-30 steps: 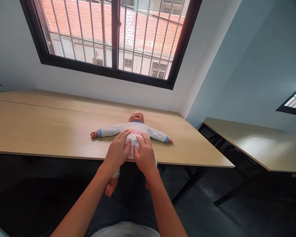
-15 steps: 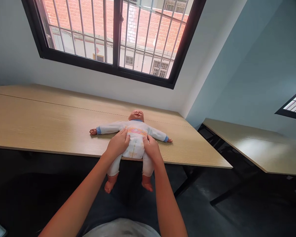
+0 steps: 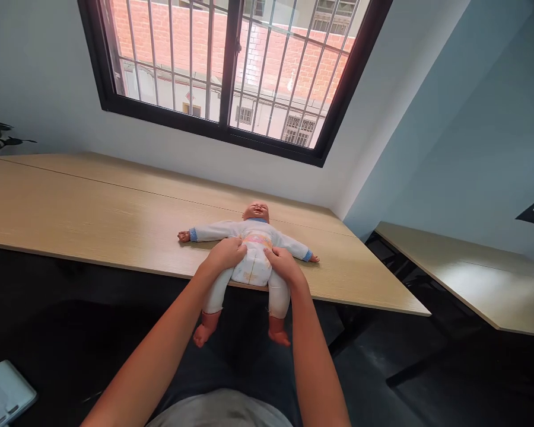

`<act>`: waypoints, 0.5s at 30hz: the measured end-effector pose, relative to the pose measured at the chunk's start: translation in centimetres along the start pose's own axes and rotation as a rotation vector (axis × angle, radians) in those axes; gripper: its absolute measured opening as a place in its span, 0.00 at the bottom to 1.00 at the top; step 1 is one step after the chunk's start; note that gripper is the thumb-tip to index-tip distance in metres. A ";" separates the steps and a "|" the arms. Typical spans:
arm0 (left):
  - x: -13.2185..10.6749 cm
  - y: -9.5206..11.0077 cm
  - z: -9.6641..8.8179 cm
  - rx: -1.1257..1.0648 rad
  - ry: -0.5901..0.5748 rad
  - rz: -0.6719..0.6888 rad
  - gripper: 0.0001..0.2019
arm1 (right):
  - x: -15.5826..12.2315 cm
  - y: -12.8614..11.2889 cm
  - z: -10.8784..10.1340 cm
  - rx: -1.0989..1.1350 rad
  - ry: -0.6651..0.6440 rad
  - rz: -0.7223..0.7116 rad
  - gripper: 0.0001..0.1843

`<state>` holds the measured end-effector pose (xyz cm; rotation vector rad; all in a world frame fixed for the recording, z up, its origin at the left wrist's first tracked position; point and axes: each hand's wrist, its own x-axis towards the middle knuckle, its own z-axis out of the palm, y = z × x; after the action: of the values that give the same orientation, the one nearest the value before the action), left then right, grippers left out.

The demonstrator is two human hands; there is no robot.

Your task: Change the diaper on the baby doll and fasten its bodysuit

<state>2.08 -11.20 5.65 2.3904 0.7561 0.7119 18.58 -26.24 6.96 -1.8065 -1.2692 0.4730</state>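
A baby doll point(image 3: 210, 230) in a white outfit with blue cuffs lies face up on the wooden table point(image 3: 115, 219), arms spread and lower legs hanging over the front edge. Around its hips sits a white diaper point(image 3: 251, 265) with a colourful band at the waist. My left hand point(image 3: 226, 254) is closed at the diaper's left side, fingers curled at its upper edge. On the opposite side my right hand point(image 3: 285, 264) pinches the diaper near the waistband. The fingertips of both hands partly hide what they grip.
Behind the table is a wall with a barred window point(image 3: 225, 71). A second table point(image 3: 471, 267) stands to the right, across a gap. Plant leaves point(image 3: 0, 136) show at the far left, and a pale, box-like object point(image 3: 9, 388) is at lower left.
The view has shifted, so the scene sits slightly further right. My left fingers have curled in more at the diaper's side, and my right fingers are now pinched closer to its waist.
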 end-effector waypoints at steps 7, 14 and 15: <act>-5.0 -2.0 -0.2 -0.215 0.337 -0.031 0.20 | -0.5 1.9 1.5 0.175 0.159 0.022 0.29; -17.5 -13.7 0.8 -0.043 0.836 -0.577 0.24 | -0.4 3.1 1.4 0.305 0.183 0.027 0.29; -19.3 -15.4 1.2 0.016 0.796 -0.651 0.23 | -0.4 3.1 1.4 0.310 0.189 0.029 0.29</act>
<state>-16.32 -12.98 -10.84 1.6356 1.7383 1.3472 19.20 -26.32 3.55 -1.5688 -0.9825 0.4743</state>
